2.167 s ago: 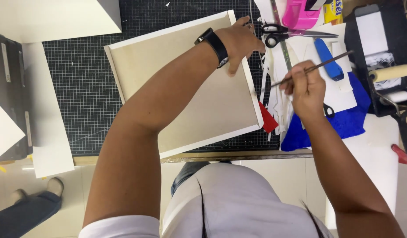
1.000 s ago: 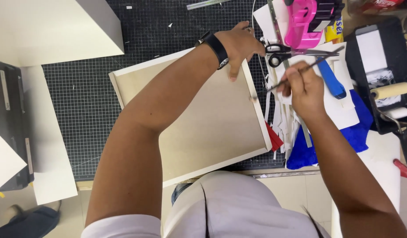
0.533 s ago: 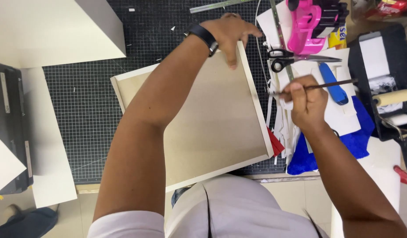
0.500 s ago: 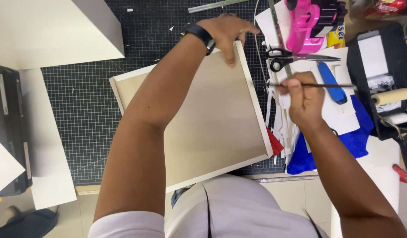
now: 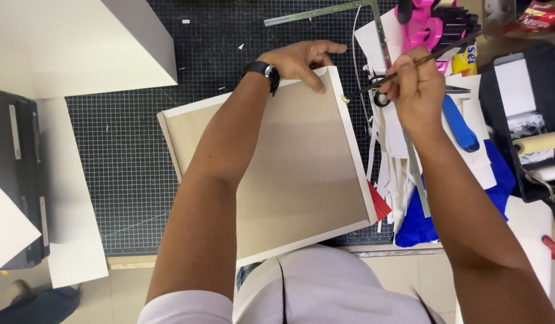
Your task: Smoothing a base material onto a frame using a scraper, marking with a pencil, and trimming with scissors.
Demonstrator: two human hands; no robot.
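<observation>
- Head view: the left hand (image 5: 301,60) grips the far corner of the white-edged board (image 5: 301,174), fingers curled over its rim; the board lies tilted on the black gridded cutting mat (image 5: 127,156), near its right edge.
- The right hand (image 5: 415,90) pinches a thin brush (image 5: 427,60), now lifted off the board's right rim and held over the scissors (image 5: 379,96) and paper scraps.
- Against the earlier frames, the board has turned and slid nearer; this looks like a pause between edge strokes.

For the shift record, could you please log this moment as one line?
left hand: gripping tray far corner | right hand: holding brush | surface: cutting mat
</observation>
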